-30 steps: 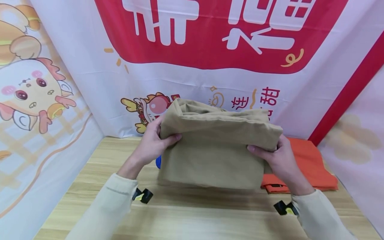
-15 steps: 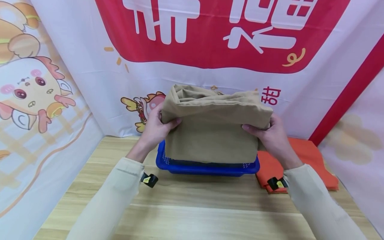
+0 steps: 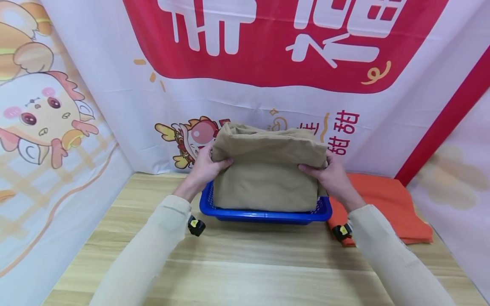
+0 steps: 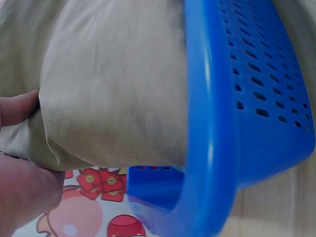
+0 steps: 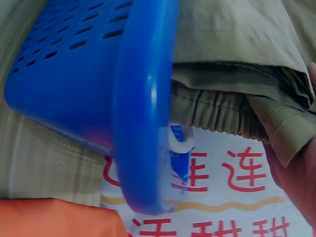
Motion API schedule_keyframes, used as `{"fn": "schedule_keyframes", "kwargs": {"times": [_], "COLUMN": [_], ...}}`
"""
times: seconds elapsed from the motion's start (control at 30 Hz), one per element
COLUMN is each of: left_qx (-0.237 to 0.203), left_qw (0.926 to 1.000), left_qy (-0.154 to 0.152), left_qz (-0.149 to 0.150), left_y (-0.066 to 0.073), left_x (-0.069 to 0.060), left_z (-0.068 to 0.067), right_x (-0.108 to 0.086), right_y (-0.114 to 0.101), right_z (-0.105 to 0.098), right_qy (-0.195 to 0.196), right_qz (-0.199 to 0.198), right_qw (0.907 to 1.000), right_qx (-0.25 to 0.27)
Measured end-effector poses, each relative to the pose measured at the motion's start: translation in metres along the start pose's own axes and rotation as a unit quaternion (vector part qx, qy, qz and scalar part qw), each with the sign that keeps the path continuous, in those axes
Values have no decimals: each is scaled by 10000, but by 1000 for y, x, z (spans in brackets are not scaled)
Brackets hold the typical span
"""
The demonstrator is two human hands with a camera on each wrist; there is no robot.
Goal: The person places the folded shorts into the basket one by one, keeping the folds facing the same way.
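Note:
Both hands hold a folded khaki garment (image 3: 268, 187) upright, its lower part inside a blue perforated plastic basket (image 3: 268, 216). My left hand (image 3: 206, 168) grips the upper left corner, thumb on the near face. At the upper right corner, my right hand (image 3: 332, 175) pinches the folded layers. In the left wrist view the cloth (image 4: 118, 89) stands inside the basket rim (image 4: 210, 123). A gathered, elastic-looking edge (image 5: 212, 106) shows among the folds in the right wrist view. The basket's inside floor is hidden behind the garment.
A folded orange cloth (image 3: 386, 208) lies on the table just right of the basket, under the right forearm. The wood-look table (image 3: 245, 263) extends in front. Printed white curtains (image 3: 237, 95) hang behind the basket and at both sides.
The garment, held in front of the basket a second ago, has been lifted over it and then lowered into it. Both hands have moved with it, and the basket has come into view.

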State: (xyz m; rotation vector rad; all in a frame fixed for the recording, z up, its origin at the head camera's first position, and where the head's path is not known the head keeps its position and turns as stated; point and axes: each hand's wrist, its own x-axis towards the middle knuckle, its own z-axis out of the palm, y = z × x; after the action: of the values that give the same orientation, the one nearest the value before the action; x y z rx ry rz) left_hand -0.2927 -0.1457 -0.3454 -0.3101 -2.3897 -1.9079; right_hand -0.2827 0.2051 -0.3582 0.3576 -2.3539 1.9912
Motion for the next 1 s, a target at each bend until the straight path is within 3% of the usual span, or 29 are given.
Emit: {"fn": "schedule_keyframes", "kwargs": {"times": [0.27, 0.43, 0.6, 0.77, 1.0], "left_qx": [70, 142, 518, 901, 1138], "left_qw": [9938, 9889, 9854, 9833, 9828], "left_qy": [-150, -173, -25, 170, 72], "left_qz": [-1099, -1472, -1624, -1571, -1455], "left_y": [-16, -26, -36, -43, -48], "left_x": [13, 20, 23, 27, 26], "left_z": [7, 10, 14, 17, 23], "right_x": [17, 22, 27, 30, 33], "right_y": [18, 30, 38, 42, 50], "right_z": [3, 6, 8, 11, 20], "right_qy": [-294, -330, -440, -497, -87], "right_qz": [742, 1280, 1481, 1451, 1374], "right_qw": [9966, 9909, 9879, 9882, 9877], "right_qx": [212, 255, 98, 7, -736]}}
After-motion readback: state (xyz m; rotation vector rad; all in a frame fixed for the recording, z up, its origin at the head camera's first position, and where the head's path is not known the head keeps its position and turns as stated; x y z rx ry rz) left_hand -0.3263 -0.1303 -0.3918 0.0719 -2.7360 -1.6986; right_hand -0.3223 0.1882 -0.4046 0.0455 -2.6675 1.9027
